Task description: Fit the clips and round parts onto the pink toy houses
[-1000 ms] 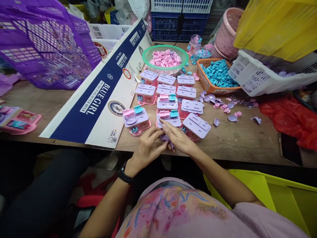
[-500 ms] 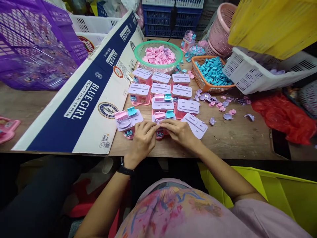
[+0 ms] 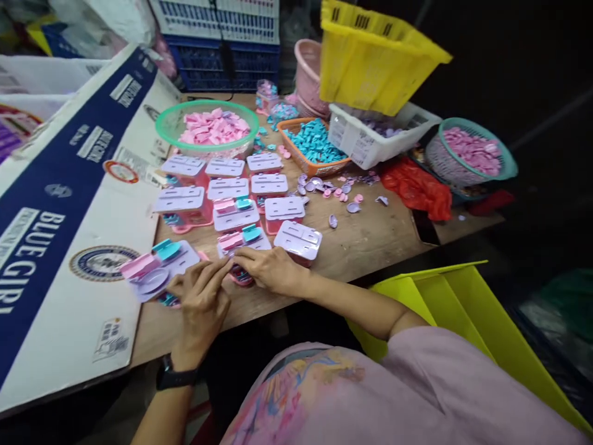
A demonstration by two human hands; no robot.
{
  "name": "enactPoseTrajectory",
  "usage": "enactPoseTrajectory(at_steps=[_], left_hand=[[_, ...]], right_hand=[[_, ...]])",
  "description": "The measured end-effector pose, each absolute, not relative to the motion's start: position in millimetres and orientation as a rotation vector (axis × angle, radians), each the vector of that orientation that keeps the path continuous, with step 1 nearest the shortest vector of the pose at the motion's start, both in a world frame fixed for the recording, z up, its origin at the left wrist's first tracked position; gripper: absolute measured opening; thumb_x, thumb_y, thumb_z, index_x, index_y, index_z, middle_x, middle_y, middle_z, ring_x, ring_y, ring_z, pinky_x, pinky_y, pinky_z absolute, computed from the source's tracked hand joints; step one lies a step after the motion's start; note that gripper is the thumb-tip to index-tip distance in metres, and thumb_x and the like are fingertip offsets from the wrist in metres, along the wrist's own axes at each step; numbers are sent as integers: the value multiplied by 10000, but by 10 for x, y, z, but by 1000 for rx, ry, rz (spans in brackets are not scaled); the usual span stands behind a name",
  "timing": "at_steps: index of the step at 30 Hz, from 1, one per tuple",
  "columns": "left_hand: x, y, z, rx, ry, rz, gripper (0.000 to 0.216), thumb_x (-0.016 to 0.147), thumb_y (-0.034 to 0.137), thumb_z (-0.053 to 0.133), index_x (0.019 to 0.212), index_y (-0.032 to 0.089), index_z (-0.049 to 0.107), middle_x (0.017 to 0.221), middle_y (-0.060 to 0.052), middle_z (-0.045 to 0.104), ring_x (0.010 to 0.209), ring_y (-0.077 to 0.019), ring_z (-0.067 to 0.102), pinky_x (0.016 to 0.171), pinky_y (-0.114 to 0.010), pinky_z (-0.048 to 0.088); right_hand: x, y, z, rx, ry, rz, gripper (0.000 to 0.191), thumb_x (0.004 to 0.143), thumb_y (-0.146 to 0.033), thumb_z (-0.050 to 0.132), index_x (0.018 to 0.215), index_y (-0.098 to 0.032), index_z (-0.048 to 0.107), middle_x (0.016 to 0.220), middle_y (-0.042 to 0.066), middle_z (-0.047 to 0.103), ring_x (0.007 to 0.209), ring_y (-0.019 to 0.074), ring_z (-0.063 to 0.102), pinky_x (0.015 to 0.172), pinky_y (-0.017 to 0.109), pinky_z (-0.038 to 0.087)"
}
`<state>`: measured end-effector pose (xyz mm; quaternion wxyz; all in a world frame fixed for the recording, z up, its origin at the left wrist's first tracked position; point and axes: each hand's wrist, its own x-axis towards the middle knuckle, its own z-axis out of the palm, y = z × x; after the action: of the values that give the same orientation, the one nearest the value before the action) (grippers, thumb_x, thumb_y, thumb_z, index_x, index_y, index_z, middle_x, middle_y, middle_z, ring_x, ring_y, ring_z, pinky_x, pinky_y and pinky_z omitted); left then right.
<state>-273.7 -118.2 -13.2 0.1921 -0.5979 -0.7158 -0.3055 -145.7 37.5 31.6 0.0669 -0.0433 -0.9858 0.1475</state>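
Note:
My left hand point(image 3: 201, 296) and my right hand point(image 3: 266, 269) meet at the near edge of a small toy house point(image 3: 243, 244) with a lilac top, a pink base and pink and teal pieces on it. Fingers of both hands are bent and pressed against that toy's front. To the left lies another toy house point(image 3: 155, 272) with a pink piece, a teal piece and a lilac dish on top. Several more lilac-topped toy houses point(image 3: 227, 185) stand in rows behind. A black watch point(image 3: 173, 377) is on my left wrist.
A large Blue Girl carton sheet point(image 3: 60, 216) lies on the left. At the back stand a green bowl of pink parts point(image 3: 208, 127), an orange basket of teal parts point(image 3: 315, 142), a white basket point(image 3: 380, 133) under a yellow crate point(image 3: 375, 59). Loose lilac and pink dishes point(image 3: 331, 191) lie scattered. A yellow-green bin point(image 3: 458, 309) sits right.
The view has swung to the right, so the table shifted left. Both hands stay on the same toy house at the table's near edge.

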Motion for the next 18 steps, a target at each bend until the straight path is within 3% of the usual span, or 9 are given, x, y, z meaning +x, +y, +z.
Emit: enactPoseTrajectory(at_steps=[3,6,9,12,18], left_hand=[[-2715,-1152,-68,-1696,-2001,-761,378,913,24,540,1226,195,664,1096,-92,757,1073,-316,616,922,-490,384],[-2662,-1099,5,-1671,-2011,-658,316,927,44,545,1187,176,668,1088,-95,758,1084,-335,609,917,-500,361],[-2611,-1034,47,-1608,-2036,-569,281,947,117,588,1209,182,666,1111,-98,747,1120,-351,592,922,-501,345],[-2589,-997,59,-1596,-2063,-506,315,959,190,623,1272,204,658,1122,-104,726,1121,-347,577,912,-480,360],[-2567,-1075,89,-1646,-2202,-428,331,970,147,553,1283,193,652,1155,-131,704,1166,-340,554,933,-488,357]], right_hand=[[-1340,628,373,-15,-2749,763,286,1029,-185,551,1293,-220,656,1358,49,670,1094,150,694,871,258,564],[-1099,1135,407,-221,-2386,878,235,1024,-228,548,1164,-202,735,1192,51,748,1085,157,701,951,284,540],[-816,1830,347,-645,-2151,743,230,984,-207,551,1052,-173,768,1076,76,779,1015,198,719,935,323,544],[-592,2439,216,-1018,-2198,508,228,937,-139,560,1023,-135,771,1114,142,760,1098,263,694,1013,391,505],[-476,2806,-38,-1673,-2505,263,271,957,-154,528,1145,-117,719,1096,221,708,1098,372,682,943,529,495]])
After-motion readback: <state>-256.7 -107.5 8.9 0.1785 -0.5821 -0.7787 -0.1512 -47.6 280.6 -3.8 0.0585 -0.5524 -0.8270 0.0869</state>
